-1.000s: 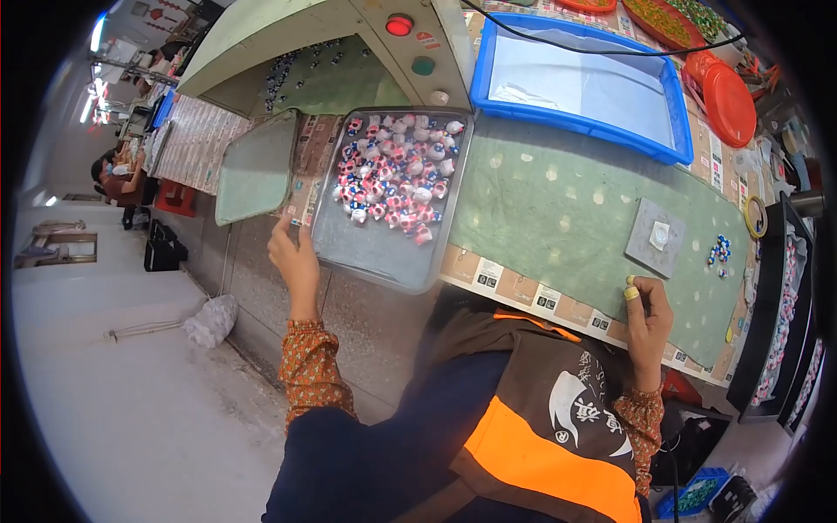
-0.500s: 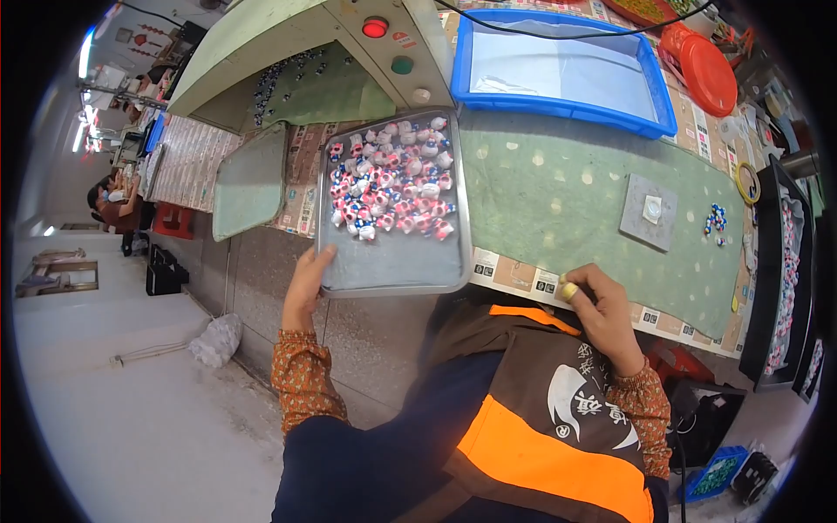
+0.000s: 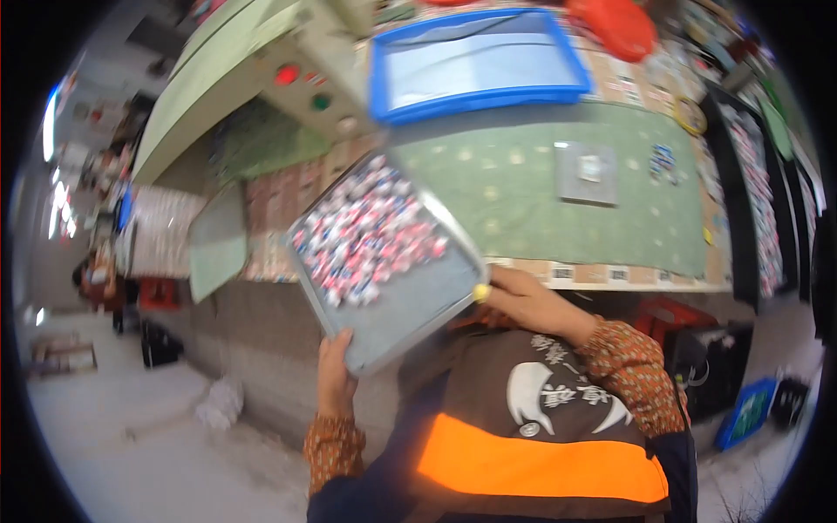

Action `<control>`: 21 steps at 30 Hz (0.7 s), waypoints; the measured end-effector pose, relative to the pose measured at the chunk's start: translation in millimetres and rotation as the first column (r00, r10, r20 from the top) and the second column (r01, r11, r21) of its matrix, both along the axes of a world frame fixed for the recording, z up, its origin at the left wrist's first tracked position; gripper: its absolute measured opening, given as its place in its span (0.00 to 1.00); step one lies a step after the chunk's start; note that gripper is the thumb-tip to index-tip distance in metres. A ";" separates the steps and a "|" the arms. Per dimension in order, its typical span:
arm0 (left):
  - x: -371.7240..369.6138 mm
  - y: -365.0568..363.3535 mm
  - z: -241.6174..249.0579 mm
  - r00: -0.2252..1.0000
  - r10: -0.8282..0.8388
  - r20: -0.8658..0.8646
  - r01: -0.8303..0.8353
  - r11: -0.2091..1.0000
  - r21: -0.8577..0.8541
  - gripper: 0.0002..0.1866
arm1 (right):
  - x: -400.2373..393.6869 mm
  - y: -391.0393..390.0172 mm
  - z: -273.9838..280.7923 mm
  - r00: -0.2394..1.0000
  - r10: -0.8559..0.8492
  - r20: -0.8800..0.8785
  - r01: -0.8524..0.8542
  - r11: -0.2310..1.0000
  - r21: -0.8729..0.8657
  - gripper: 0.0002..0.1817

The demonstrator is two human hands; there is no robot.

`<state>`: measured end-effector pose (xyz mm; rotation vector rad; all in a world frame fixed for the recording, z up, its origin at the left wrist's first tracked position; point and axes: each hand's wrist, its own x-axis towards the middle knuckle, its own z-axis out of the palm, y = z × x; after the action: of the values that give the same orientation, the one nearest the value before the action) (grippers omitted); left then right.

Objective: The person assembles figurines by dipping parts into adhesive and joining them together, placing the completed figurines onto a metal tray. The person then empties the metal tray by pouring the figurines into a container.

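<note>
A metal tray (image 3: 397,336) is tilted at an angle in front of the body, over the table's front edge. Many small pink, white and blue pieces (image 3: 370,228) cover its upper part, and its lower part is bare. My left hand (image 3: 336,370) grips the tray's lower left corner, thumb on top. My right hand (image 3: 532,301) holds the right corner, with a yellow wrap on one finger; its other fingers are partly hidden. Motion blurs the view.
A green-grey machine (image 3: 253,83) with red and green buttons stands behind the tray. On the table are a blue bin (image 3: 575,87), a green mat (image 3: 488,192), a grey square block (image 3: 586,174) and small blue beads (image 3: 663,163). Black trays (image 3: 741,183) stand at right.
The tray has turned and moved nearer the body. My right hand has come from the table edge to take hold of its right corner. The whole view has shifted.
</note>
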<state>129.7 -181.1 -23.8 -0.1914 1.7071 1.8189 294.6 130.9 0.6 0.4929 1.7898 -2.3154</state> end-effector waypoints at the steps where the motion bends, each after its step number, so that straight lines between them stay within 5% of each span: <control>1: 8.5 0.8 8.4 1.000 -0.022 0.008 0.022 1.000 -0.013 0.21 | 3.6 1.0 -1.9 1.000 0.015 -0.023 -0.015 1.000 -0.001 0.23; 6: 35.2 -2.6 18.8 0.994 -0.100 -0.050 0.099 0.995 -0.025 0.28 | 15.6 4.2 -43.3 0.952 -0.058 -0.301 0.084 0.994 0.072 0.21; 12: 12.4 18.9 63.2 0.898 -0.407 -0.168 0.373 0.906 -0.202 0.27 | 48.9 12.3 -14.7 0.947 -0.082 -0.311 0.065 0.996 -0.066 0.23; 14: 2.7 31.7 84.2 0.863 -0.458 -0.215 0.419 0.885 -0.202 0.26 | 67.4 7.1 12.8 0.852 -0.300 -0.430 0.226 0.950 -0.214 0.26; 21: 22.9 190.2 155.4 0.718 -0.613 -0.331 0.619 0.779 -0.102 0.26 | 158.0 43.9 79.6 0.657 -0.580 -0.481 0.527 0.810 -0.256 0.27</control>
<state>152.6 9.1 131.6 0.6849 1.6989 1.3943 452.6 174.8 80.2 0.4454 1.9342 -3.2285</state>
